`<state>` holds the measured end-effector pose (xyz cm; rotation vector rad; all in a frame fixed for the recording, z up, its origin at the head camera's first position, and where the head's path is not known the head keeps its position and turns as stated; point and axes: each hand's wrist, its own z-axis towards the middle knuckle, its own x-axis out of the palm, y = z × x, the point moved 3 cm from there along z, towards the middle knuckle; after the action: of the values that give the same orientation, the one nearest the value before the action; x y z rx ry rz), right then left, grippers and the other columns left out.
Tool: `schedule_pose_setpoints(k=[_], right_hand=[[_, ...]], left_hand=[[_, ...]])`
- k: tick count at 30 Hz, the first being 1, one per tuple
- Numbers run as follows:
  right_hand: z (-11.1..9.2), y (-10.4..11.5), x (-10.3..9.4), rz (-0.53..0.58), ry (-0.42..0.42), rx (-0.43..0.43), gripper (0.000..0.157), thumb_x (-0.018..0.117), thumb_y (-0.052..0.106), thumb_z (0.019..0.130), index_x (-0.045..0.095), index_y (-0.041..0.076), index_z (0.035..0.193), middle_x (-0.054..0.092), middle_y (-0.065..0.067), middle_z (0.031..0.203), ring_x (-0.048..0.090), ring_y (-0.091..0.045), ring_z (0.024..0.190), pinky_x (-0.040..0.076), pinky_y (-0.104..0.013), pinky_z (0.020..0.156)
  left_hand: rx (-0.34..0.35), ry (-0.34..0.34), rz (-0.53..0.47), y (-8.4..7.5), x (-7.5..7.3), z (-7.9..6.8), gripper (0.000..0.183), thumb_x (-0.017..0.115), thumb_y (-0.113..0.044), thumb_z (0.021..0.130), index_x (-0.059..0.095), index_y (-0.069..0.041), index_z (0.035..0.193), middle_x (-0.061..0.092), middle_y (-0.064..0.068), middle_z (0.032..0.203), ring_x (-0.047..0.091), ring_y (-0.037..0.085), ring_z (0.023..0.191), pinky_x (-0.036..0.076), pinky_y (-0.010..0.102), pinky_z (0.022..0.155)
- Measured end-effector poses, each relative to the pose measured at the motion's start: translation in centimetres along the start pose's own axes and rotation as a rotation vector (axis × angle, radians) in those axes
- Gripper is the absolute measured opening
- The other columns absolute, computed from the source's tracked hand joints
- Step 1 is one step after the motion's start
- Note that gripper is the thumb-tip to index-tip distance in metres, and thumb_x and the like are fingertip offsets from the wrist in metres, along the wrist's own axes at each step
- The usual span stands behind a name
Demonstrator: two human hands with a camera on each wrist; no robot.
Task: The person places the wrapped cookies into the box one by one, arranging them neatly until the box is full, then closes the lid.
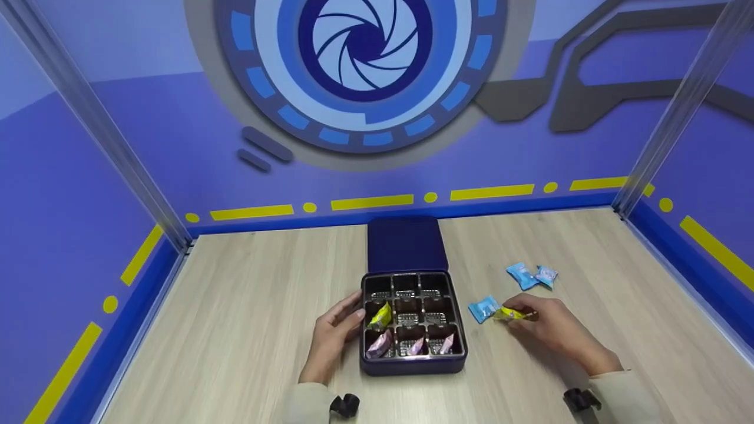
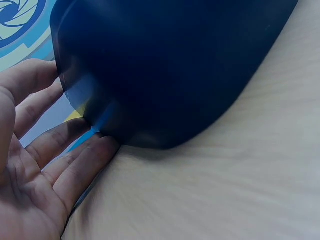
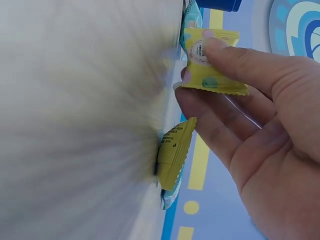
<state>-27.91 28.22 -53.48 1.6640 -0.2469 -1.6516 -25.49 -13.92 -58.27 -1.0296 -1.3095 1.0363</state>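
A dark blue tin box (image 1: 413,366) stands on the table with its lid (image 1: 406,244) folded back and a compartmented tray inside. A yellow wrapped candy (image 1: 381,317) lies in the middle-left compartment; pink ones (image 1: 380,344) fill the front row. My left hand (image 1: 334,335) touches the box's left side, fingers fairly straight against the wall (image 2: 165,75). To the right of the box, my right hand (image 1: 556,330) pinches a yellow wrapped candy (image 3: 212,62) between thumb and fingers. Another yellow candy (image 3: 175,152) lies on the table below that hand, hidden in the head view.
One blue wrapped candy (image 1: 484,309) lies just left of my right fingertips. Two more blue candies (image 1: 522,275) lie together farther back. Patterned panels (image 1: 283,176) enclose the wooden table (image 1: 265,294) at the back and sides.
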Motion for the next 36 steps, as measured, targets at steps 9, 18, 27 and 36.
schedule_pose_setpoints(k=[9, 18, 27, 36], right_hand=[[-0.15, 0.09, -0.28, 0.021, -0.015, -0.034, 0.021, 0.082, 0.007, 0.093, 0.078, 0.016, 0.112, 0.075, 0.003, 0.11, 0.072, -0.023, 0.102, 0.063, -0.039, 0.086], [0.08, 0.28, -0.05, 0.019, -0.045, -0.03, 0.024, 0.082, 0.004, 0.093, 0.08, 0.017, 0.113, 0.076, 0.004, 0.111, 0.071, -0.021, 0.102, 0.063, -0.034, 0.084], [0.01, 0.61, 0.15, 0.032, -0.054, 0.004, 0.022, 0.085, 0.014, 0.092, 0.08, 0.019, 0.113, 0.077, 0.008, 0.111, 0.071, -0.016, 0.1, 0.061, -0.031, 0.084], [-0.22, 0.94, 0.08, 0.042, -0.095, -0.064, 0.021, 0.084, 0.01, 0.092, 0.08, 0.018, 0.112, 0.077, 0.006, 0.11, 0.07, -0.013, 0.099, 0.062, -0.031, 0.081]], left_hand=[[-0.006, -0.013, 0.01, 0.22, 0.04, 0.1, 0.052, 0.075, -0.014, 0.101, 0.06, -0.001, 0.149, 0.059, 0.019, 0.151, 0.065, 0.026, 0.125, 0.059, 0.036, 0.098], [-0.003, -0.02, 0.001, 0.07, -0.12, -0.04, 0.052, 0.075, -0.014, 0.101, 0.06, -0.001, 0.149, 0.057, 0.019, 0.152, 0.064, 0.027, 0.127, 0.059, 0.038, 0.099], [0.012, -0.007, 0.014, 0.03, -0.06, 0.02, 0.052, 0.074, -0.013, 0.101, 0.059, -0.001, 0.149, 0.057, 0.019, 0.153, 0.063, 0.027, 0.129, 0.058, 0.038, 0.101], [0.021, 0.0, 0.035, 0.12, 0.03, 0.09, 0.051, 0.074, -0.012, 0.101, 0.06, -0.001, 0.148, 0.06, 0.02, 0.149, 0.066, 0.023, 0.123, 0.059, 0.034, 0.098]])
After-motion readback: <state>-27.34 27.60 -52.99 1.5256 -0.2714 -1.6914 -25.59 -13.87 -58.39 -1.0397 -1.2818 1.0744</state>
